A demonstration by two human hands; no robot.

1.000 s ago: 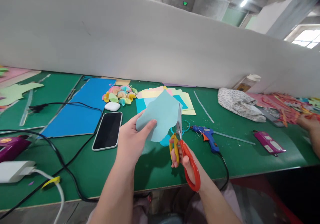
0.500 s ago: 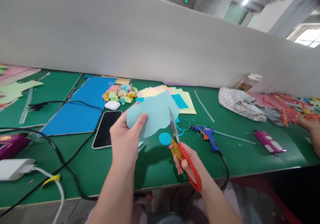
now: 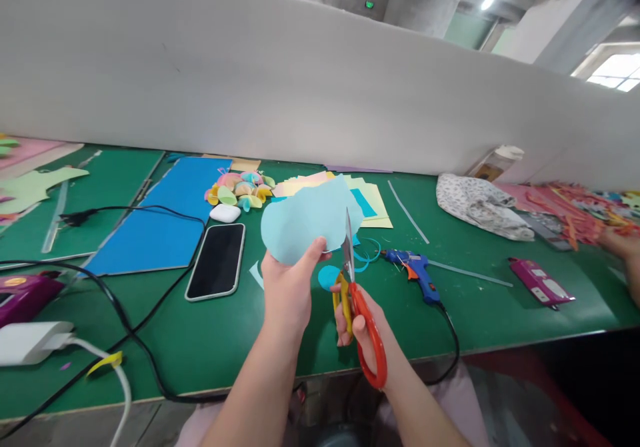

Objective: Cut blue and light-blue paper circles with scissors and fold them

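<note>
A light blue sheet of paper [image 3: 305, 217] with a rounded, cut outline is held above the table by my left hand [image 3: 293, 287], thumb on its near face at the lower edge. My right hand [image 3: 363, 324] grips scissors [image 3: 370, 344] with red and yellow handles. Their blades point up and lie at the right edge of the light blue paper. Below and behind the hands, a darker blue paper circle [image 3: 327, 277] lies on the table, partly covered by the scissors. A thin pale paper scrap [image 3: 257, 275] rests left of my left hand.
A blue glue gun [image 3: 415, 270] with a cord lies at the right. To the left are a phone [image 3: 216, 260], a white case [image 3: 225, 214], a blue board [image 3: 155, 217] and black cables. Paper flowers [image 3: 240, 188] and paper sheets [image 3: 377, 204] lie behind. Another person's hand [image 3: 617, 244] is far right.
My left hand has moved right along the paper's lower edge, its thumb now nearer the scissors. The paper has shifted slightly right. The scissors are lower and more upright. The pale scrap is now uncovered.
</note>
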